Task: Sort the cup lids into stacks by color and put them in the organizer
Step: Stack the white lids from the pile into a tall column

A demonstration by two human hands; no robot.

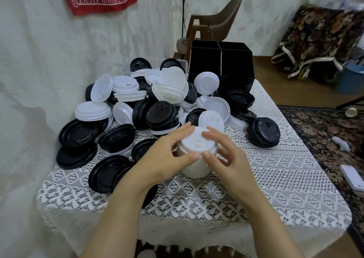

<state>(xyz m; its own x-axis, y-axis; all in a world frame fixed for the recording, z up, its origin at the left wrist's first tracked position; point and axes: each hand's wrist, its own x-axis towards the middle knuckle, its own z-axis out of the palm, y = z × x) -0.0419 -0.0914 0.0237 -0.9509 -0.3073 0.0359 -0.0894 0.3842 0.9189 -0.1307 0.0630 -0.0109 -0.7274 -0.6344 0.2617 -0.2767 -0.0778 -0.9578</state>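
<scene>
White lid stack [197, 159] stands upright at centre of the lace-covered worktop [285, 182]. Left hand [167, 157] at its 9 o'clock, right hand [224, 159] at 3 o'clock. Each grip is curled round the stack: thumbs on the near rim, fingers over the top lid. Mixed black and white lid pile [149, 104] from 10 to 12 o'clock. Black organizer [220, 60] at 1 o'clock, far edge.

The lid stack [197, 155] stands on the worktop [279, 179] between the left hand [167, 157] and right hand [226, 159]. The lid pile [149, 104] lies beyond both hands, with the organizer [220, 60] behind it.
</scene>
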